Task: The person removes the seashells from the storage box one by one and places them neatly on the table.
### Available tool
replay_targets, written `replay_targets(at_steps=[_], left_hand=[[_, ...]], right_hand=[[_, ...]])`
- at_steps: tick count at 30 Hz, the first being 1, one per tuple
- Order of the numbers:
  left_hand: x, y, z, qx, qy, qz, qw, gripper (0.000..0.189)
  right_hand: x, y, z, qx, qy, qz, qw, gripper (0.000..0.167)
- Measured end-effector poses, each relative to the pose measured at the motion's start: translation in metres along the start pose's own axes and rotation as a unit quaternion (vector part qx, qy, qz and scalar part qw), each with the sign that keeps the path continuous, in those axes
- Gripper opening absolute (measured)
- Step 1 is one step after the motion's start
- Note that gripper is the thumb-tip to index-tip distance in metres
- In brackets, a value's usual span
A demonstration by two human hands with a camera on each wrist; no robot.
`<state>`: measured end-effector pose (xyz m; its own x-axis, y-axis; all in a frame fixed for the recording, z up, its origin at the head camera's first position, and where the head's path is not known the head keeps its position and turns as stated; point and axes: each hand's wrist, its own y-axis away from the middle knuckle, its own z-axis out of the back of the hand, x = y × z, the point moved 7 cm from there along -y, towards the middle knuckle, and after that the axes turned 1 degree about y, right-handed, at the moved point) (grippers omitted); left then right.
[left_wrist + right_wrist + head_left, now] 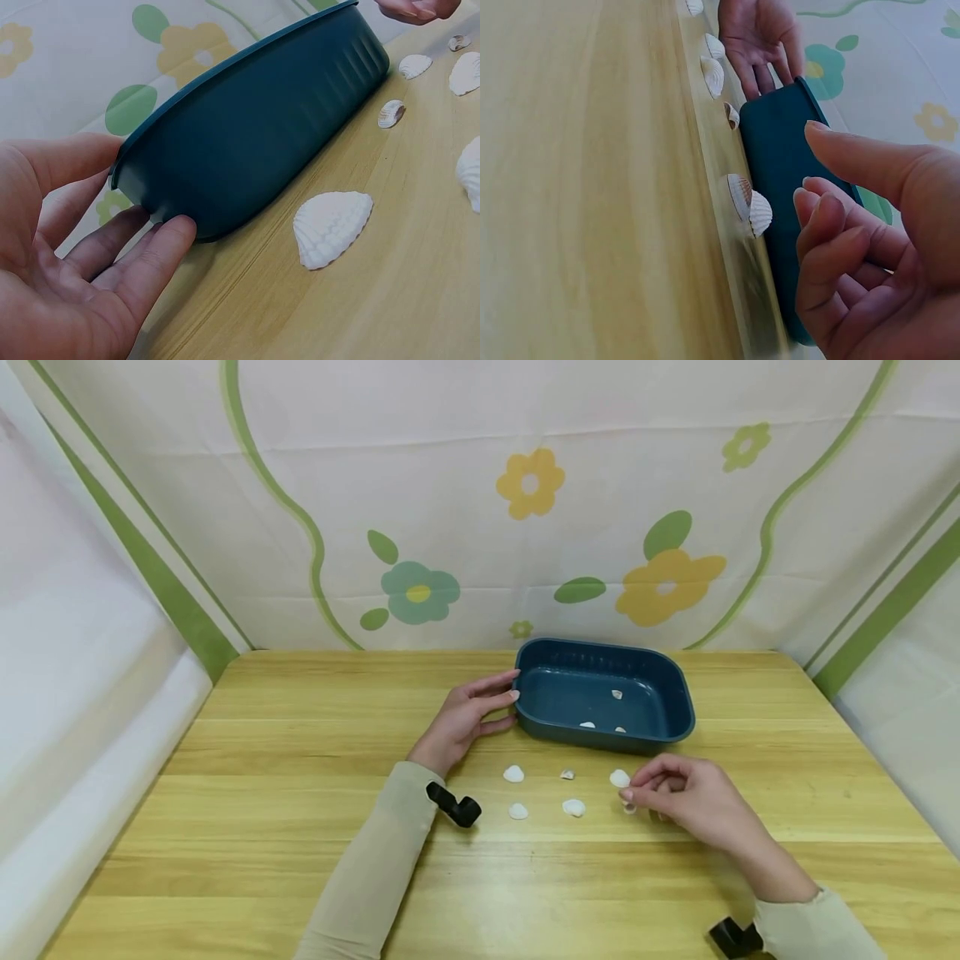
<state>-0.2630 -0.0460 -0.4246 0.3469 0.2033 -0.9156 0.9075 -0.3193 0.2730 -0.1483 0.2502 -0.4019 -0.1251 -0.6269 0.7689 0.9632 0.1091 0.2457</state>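
A dark blue-green rectangular basin (577, 737) stands at the back of the wooden table. My left hand (468, 714) touches its left end with fairly straight fingers, seen close up in the left wrist view. In front of the basin, several seashells lie in two rough rows, among them a white shell (513, 773) and a small brownish one (567, 774). My right hand (697, 797) is at the right end of these rows, beside a white ribbed shell (760, 213). Its thumb and bent fingers stand apart, with nothing visible between them.
Inside the basin lie three small shells, one of them (617, 694) farther back. Behind the table (262, 860) hangs a white cloth (465, 510) printed with flowers. Black camera mounts, such as the left one (454, 806), sit on both wrists.
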Motion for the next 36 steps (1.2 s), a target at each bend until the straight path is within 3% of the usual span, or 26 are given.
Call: replay_targets(at_steps=[14, 25, 30, 36], left_hand=[[-0.002, -0.001, 0.002, 0.000, -0.002, -0.001, 1.0000, 0.045], [-0.003, 0.000, 0.004, -0.001, -0.002, -0.002, 1.0000, 0.045], [-0.004, 0.000, 0.005, -0.005, -0.001, -0.001, 1.0000, 0.045], [-0.003, -0.001, 0.006, -0.006, 0.001, -0.001, 1.0000, 0.046]], right_hand=[[0.012, 0.000, 0.037, -0.035, -0.080, 0.038, 0.9955, 0.031], [0.023, -0.002, 0.047, -0.050, -0.065, 0.043, 0.9957, 0.033], [0.031, -0.015, 0.051, -0.055, -0.049, 0.044, 0.9963, 0.037], [0.040, -0.044, 0.055, -0.051, -0.033, 0.038, 0.9974, 0.045]])
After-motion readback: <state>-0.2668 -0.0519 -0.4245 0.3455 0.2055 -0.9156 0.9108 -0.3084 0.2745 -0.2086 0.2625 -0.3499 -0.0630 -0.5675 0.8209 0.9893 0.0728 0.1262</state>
